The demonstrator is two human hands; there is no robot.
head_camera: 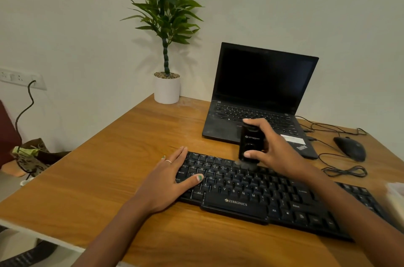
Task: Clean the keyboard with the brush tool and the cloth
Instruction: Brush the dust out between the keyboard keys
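A black Zebronics keyboard [262, 192] lies across the wooden desk in front of me. My left hand [172, 177] rests flat on the keyboard's left end, fingers straight and thumb over the keys. My right hand [275, 148] grips a black brush tool [250, 144] upright, its grey bristles blurred and touching the upper key rows near the middle. A pale object [395, 196] that may be the cloth shows at the right edge, too blurred to tell.
An open black laptop [258, 96] stands behind the keyboard. A black mouse [349, 148] with looped cables [343, 171] lies at the right. A potted plant [167, 87] stands at the desk's far corner. The desk's left edge [43, 227] drops off beside a bag.
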